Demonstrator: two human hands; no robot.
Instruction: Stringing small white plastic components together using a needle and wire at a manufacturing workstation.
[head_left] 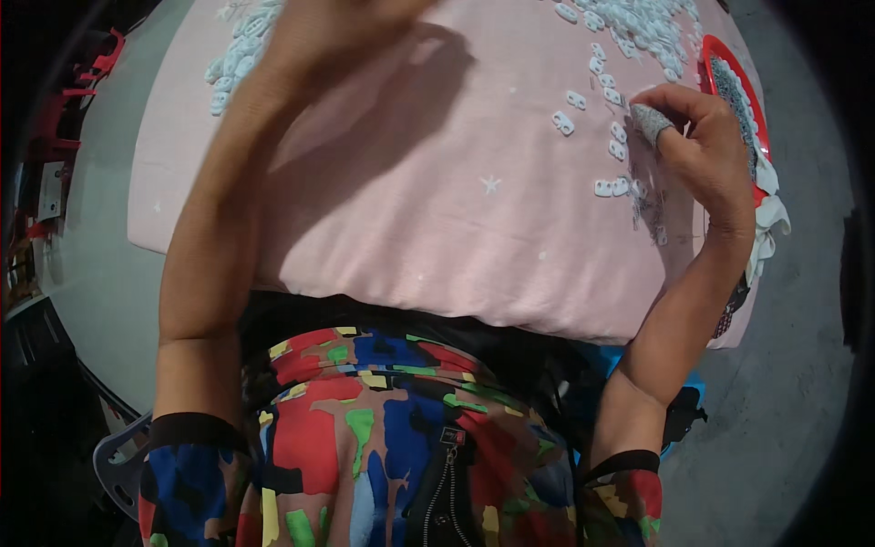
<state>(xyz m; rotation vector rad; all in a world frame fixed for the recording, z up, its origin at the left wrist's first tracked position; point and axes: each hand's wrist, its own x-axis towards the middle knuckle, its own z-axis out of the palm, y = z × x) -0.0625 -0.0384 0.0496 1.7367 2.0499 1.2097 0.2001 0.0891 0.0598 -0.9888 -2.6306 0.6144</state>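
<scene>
My left hand [351,32] is raised over the far part of the pink cloth [437,219], smeared by motion, its fingers cut off by the top edge. My right hand [706,146] is at the right of the table with thumb and index finger drawn together; a grey wrap covers the thumb. Whatever lies between those fingertips is too small to make out. Beside them, small white plastic pieces with holes [618,141] run in a loose line. A few thin, shiny bits [649,214] lie just below the hand.
A large heap of white pieces [652,32] lies at the far right, and another pile [241,59] at the far left. A red basin [761,118] with grey grainy contents stands at the right edge, near white cloth [770,223]. Red stools [77,96] are off to the left.
</scene>
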